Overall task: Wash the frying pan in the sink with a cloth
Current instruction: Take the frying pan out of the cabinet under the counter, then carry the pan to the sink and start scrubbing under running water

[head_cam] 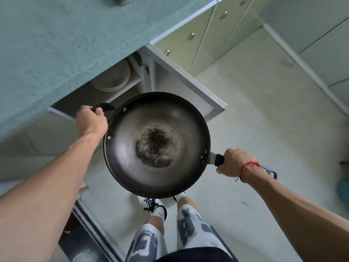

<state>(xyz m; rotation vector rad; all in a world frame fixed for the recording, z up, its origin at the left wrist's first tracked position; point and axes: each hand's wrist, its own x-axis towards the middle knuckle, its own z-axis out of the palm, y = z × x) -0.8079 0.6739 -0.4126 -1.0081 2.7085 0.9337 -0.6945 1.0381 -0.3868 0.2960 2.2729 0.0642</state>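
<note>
- The round dark metal frying pan [156, 144] is in mid-frame, held in the air over the pale floor [264, 110] and roughly level.
- Left hand [90, 120]: fingers [98, 111] are curled round the small black loop handle [103, 106] at the pan's upper-left rim.
- Right hand [232, 163], the one with the red cord wristband [247, 169]: closed round the long black handle [219, 159] at the pan's right.
- Black burnt crumbs [158, 142] sit loose-looking in the centre of the bowl.
- The teal speckled bench [56, 44] fills the upper left. Below it a pale cupboard door [188, 82] stands open behind the pan, with stacked pale plates [113, 80] inside.
- Neither sink nor cloth is in frame.
- Step in hand, my read: carry the pan to the sink. No washing has started.
- To do it well:
  - Keep both grips and keep the rim level, or the crumbs will slide out onto the floor.
  - Lift clear of the bench edge before swinging across, and watch the open door's corner near the far rim.
  - Lower the pan into the basin bowl-up, taking the weight on the long handle.
  - Release the loop handle only once the pan is resting, which leaves 1 hand free for the cloth.
- Risk: the 2 handles are not directly opposite each other, so the pan may tilt if either grip loosens.
</note>
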